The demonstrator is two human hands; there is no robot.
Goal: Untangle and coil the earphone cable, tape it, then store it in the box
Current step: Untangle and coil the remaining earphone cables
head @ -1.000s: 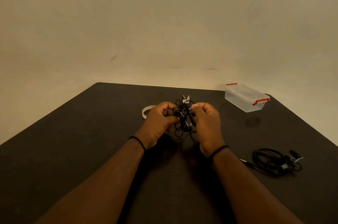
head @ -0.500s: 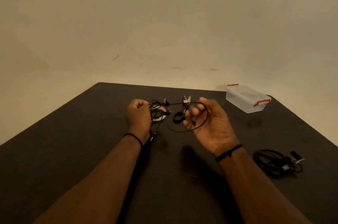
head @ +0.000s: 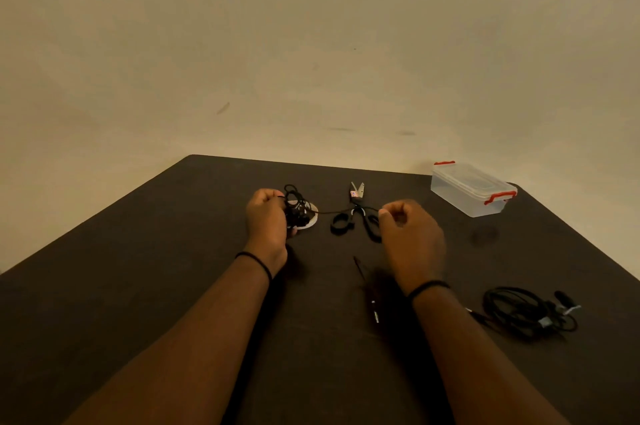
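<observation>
left hand: I see my left hand (head: 266,216) curled tight, left of frame centre, clamping a tangled bundle of thin black earphone cable (head: 297,208) at its fingertips.
right hand: my right hand (head: 410,237) is fisted right of centre, pinching the far end of the same cable; blurred, so exact finger contact is hard to read.
cable run: one strand stretches roughly level between the two hands, crossing in front of the scissors. A loose end with a plug (head: 375,312) lies lower down on the table, between my forearms.
tape: white roll of tape (head: 310,218) flat on the table, mostly hidden behind the bundle, just beside my left fingers.
scissors: black-handled scissors with silver blades (head: 356,213), centre of frame, blades pointing toward the top edge.
box: clear plastic rectangular box with red latches (head: 472,189), lid on, upper right of the table, well apart from both hands.
second earphones: another black coiled earphone set (head: 526,312) lies at the lower right, near my right forearm, not touched.
table: dark brown tabletop (head: 138,286) fills the lower half; plain beige wall (head: 311,43) above.
wrists: thin black band on each wrist.
</observation>
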